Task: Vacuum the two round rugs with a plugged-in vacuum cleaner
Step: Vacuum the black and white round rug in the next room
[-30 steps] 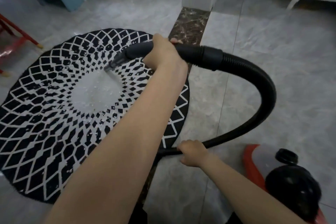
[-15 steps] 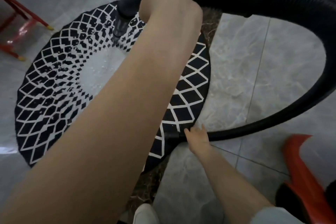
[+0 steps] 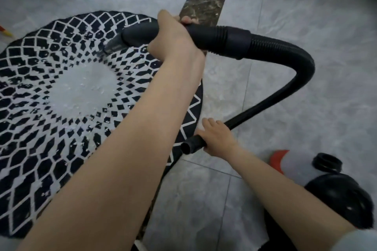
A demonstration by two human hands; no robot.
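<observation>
Now left hand (image 3: 173,36) gripping hose (image 3: 220,40) over rug (image 3: 51,98), right hand (image 3: 216,138) clasping hose end

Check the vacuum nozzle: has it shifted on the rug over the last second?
Yes. The nozzle sat at the edge of the rug's white centre; it now lies a few diamond rows farther out, toward the rug's far rim.

Left hand (image 3: 173,34), arm extended forward, fingers curled in a full grip; right hand (image 3: 217,137), lower and nearer the body, fingers likewise wrapped.
</observation>
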